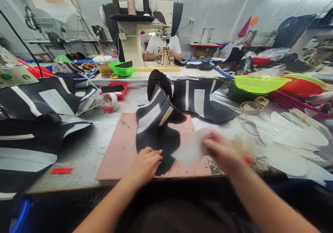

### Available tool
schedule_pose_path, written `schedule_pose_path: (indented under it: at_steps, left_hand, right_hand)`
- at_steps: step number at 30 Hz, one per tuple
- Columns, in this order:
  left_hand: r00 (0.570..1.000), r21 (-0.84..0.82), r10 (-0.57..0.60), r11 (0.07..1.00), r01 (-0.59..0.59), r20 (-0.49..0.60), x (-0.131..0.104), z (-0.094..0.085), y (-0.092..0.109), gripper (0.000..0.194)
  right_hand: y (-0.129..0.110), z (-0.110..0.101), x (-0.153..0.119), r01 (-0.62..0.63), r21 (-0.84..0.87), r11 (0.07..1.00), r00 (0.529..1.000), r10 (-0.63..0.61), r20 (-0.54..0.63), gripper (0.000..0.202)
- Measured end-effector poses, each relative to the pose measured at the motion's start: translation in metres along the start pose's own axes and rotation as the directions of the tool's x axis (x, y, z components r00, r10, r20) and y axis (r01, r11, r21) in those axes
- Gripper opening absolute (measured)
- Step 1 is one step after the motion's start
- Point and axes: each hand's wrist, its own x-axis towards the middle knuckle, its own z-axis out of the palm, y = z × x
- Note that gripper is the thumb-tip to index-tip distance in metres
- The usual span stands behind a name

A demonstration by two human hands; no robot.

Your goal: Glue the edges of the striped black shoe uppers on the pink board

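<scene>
On the pink board (114, 146) lies a black boot-shaped piece (158, 132) with white and cream strips stuck on it. My left hand (148, 163) rests on the lower left edge of this piece, fingers bent and pressed together over the edge; whether they pinch it is hard to tell. Over the board's right side, my right hand (217, 148) holds a thin white piece (191, 149), blurred by motion, whose left tip is close to the black piece. Right of it stands a jar of pale paste (244, 146) with a red part. White cut pieces (288, 153) are heaped at the far right.
Black pieces (23, 153) cover the table's left side, and more (200, 101) lie behind the board. A tape roll (110, 102), red tray (125, 91) and green bowl (121, 69) stand at the back left. A person (175, 45) works behind a sewing machine (135, 45).
</scene>
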Motion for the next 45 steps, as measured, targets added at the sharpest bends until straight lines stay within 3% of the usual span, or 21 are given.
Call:
schedule_pose_path:
  at_steps: [2, 5, 7, 9, 13, 16, 21, 24, 26, 28, 29, 32, 34, 39, 42, 45]
  left_hand:
    - [0.996, -0.085, -0.081, 0.993, 0.083, 0.027, -0.007, -0.007, 0.001, 0.021]
    - [0.973, -0.292, -0.23, 0.93, 0.221, 0.004, -0.014, -0.017, -0.001, 0.039]
    - [0.945, -0.387, -0.323, 0.879, 0.279, -0.053, -0.015, -0.02, -0.004, 0.031]
    - [0.915, -0.425, -0.394, 0.846, 0.322, -0.091, -0.014, -0.021, -0.006, 0.027]
    - [0.907, -0.415, -0.422, 0.824, 0.387, 0.007, -0.012, -0.02, -0.009, 0.022]
    - [0.899, -0.354, -0.433, 0.832, 0.426, 0.065, -0.011, -0.023, -0.009, 0.023]
    - [0.901, -0.207, -0.43, 0.877, 0.433, 0.064, -0.009, -0.025, -0.006, 0.022]
    - [0.919, 0.017, -0.394, 0.919, 0.394, 0.005, -0.01, -0.022, -0.004, 0.016]
    - [0.929, 0.196, -0.355, 0.909, 0.369, -0.103, -0.013, -0.019, -0.002, 0.015]
    - [0.956, 0.341, -0.233, 0.897, 0.283, -0.179, -0.016, -0.014, 0.0, 0.031]
    - [0.977, 0.39, -0.136, 0.901, 0.191, -0.165, -0.018, -0.011, 0.001, 0.036]
    - [0.991, 0.419, 0.133, 0.9, -0.123, 0.004, -0.021, 0.001, 0.001, 0.041]
    - [0.986, 0.402, 0.159, 0.9, -0.168, 0.057, -0.022, 0.008, 0.0, 0.043]
    - [0.997, 0.396, 0.024, 0.917, -0.053, 0.078, -0.028, 0.011, -0.004, 0.045]
    - [0.996, 0.397, -0.014, 0.917, -0.022, 0.089, -0.035, 0.004, -0.005, 0.044]
    - [0.999, 0.409, -0.028, 0.913, 0.013, 0.03, -0.034, -0.009, -0.003, 0.038]
  right_hand:
    - [0.015, 0.054, -0.001, -0.131, 0.26, 0.957, 0.979, 0.084, 0.185, 0.032]
    - [0.032, 0.093, 0.003, -0.262, 0.256, 0.931, 0.939, 0.185, 0.289, 0.028]
    - [0.037, 0.096, 0.005, -0.214, 0.103, 0.971, 0.928, 0.169, 0.333, 0.02]
    - [0.037, 0.09, 0.005, -0.044, -0.124, 0.991, 0.941, 0.083, 0.329, 0.016]
    - [0.028, 0.078, 0.004, 0.239, -0.478, 0.845, 0.933, -0.063, 0.355, 0.006]
    - [0.02, 0.079, 0.001, 0.286, -0.569, 0.771, 0.91, -0.032, 0.414, 0.012]
    - [0.017, 0.085, -0.002, 0.333, -0.662, 0.671, 0.902, -0.022, 0.431, 0.017]
    - [0.023, 0.085, -0.003, 0.401, -0.742, 0.538, 0.905, -0.105, 0.413, 0.013]
    - [0.027, 0.084, -0.005, 0.422, -0.81, 0.408, 0.905, -0.242, 0.35, 0.022]
    - [0.034, 0.086, -0.009, 0.465, -0.838, 0.286, 0.849, -0.411, 0.331, 0.039]
    - [0.038, 0.087, -0.012, 0.517, -0.826, 0.226, 0.795, -0.484, 0.365, 0.043]
    - [0.054, 0.097, -0.019, 0.717, -0.695, 0.063, 0.593, -0.579, 0.56, 0.041]
    - [0.065, 0.103, -0.021, 0.771, -0.636, 0.034, 0.542, -0.559, 0.628, 0.043]
    - [0.072, 0.098, -0.015, 0.744, -0.658, 0.114, 0.64, -0.404, 0.654, 0.049]
    - [0.065, 0.087, -0.009, 0.692, -0.706, 0.151, 0.714, -0.29, 0.638, 0.057]
    - [0.061, 0.08, -0.007, 0.621, -0.762, 0.184, 0.78, -0.246, 0.576, 0.07]
